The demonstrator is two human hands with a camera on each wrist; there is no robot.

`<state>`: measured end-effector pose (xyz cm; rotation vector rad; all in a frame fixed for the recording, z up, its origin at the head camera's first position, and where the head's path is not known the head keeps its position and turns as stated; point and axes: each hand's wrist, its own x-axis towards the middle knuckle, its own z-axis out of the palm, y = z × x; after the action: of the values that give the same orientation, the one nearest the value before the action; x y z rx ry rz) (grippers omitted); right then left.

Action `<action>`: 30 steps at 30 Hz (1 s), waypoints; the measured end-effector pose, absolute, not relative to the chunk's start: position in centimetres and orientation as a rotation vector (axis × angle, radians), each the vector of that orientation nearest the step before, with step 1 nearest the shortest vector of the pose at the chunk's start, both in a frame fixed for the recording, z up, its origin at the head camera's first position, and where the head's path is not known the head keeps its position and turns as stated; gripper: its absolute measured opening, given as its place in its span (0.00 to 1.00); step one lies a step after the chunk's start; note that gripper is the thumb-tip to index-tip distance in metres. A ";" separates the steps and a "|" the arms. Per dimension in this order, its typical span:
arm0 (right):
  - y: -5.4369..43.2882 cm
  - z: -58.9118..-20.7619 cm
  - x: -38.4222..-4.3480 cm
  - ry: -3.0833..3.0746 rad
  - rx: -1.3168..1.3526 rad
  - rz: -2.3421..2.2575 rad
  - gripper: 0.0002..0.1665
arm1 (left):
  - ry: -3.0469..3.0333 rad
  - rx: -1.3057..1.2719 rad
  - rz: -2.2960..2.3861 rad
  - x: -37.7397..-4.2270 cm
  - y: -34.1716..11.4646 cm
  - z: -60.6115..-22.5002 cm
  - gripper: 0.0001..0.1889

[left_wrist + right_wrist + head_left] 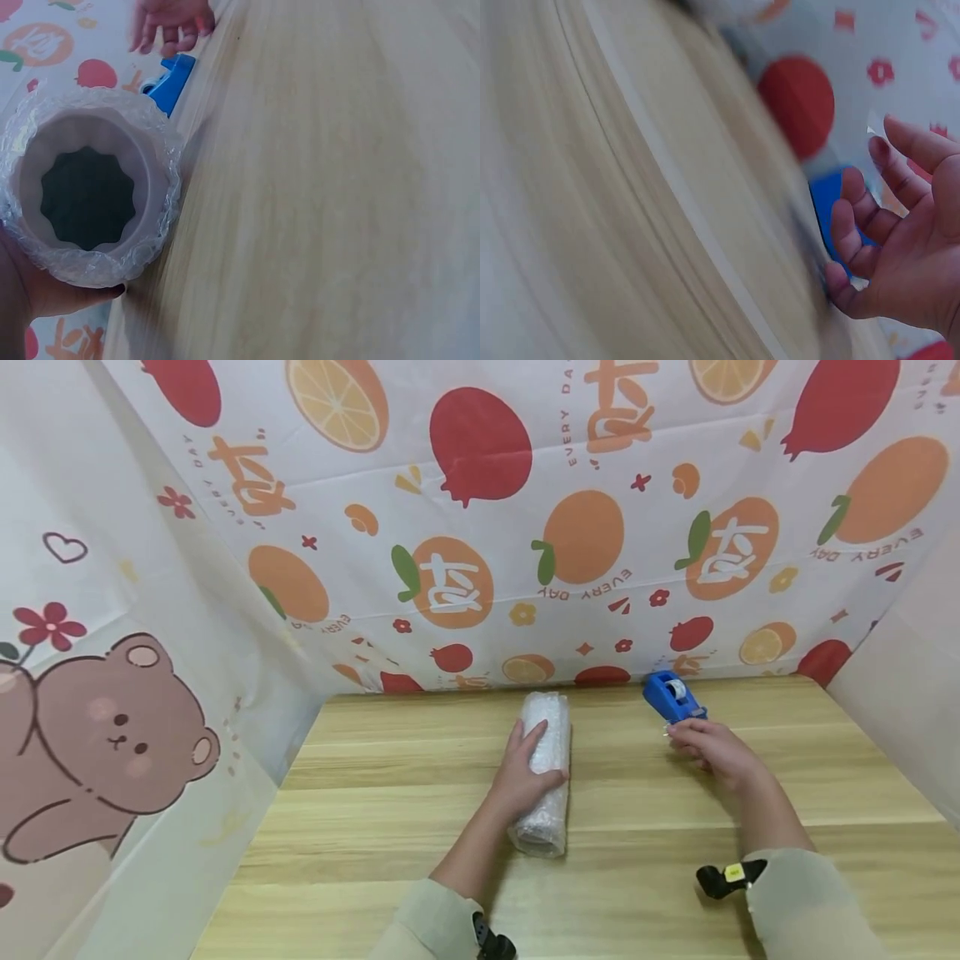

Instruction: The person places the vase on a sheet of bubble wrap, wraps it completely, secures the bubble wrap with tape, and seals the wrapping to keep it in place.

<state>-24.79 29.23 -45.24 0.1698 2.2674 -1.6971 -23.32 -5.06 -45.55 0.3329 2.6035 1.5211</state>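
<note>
A vase (545, 793) wrapped in bubble wrap lies on its side on the wooden table, its long axis running front to back. Its round mouth and fluted, dark inside (88, 196) face the left wrist view. My left hand (517, 781) grips the wrapped vase, thumb on the right side and fingers over the top. At the back right stands a blue tape dispenser (667, 695) with a roll of tape. Just in front of it, my right hand (716, 750) pinches a small piece of clear tape (871, 124) between thumb and index finger; the other fingers are loosely bent.
The wooden table (375, 827) ends at the back against a white cloth (510, 560) printed with fruit. Another cloth, with a bear print (127, 727), hangs at the left. A pale wall surface (907, 693) borders the table's right side.
</note>
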 end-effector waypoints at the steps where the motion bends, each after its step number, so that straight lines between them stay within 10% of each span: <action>1: 28.4 -45.2 -24.7 2.260 0.158 -1.712 0.27 | 2.597 0.336 1.530 -23.4 -5.0 -45.6 0.47; 22: 17.5 -43.8 -24.5 2.392 -0.160 -1.946 0.19 | 2.574 0.332 1.506 -23.4 -5.2 -45.4 0.47; 30: 16.8 -43.3 -24.6 2.299 -0.197 -1.943 0.32 | 2.583 0.362 1.426 -23.3 -5.2 -45.3 0.44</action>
<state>-24.59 16.75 -43.33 -0.1974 2.2986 -1.9430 -23.27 -5.23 -45.32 0.3621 2.5829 1.4264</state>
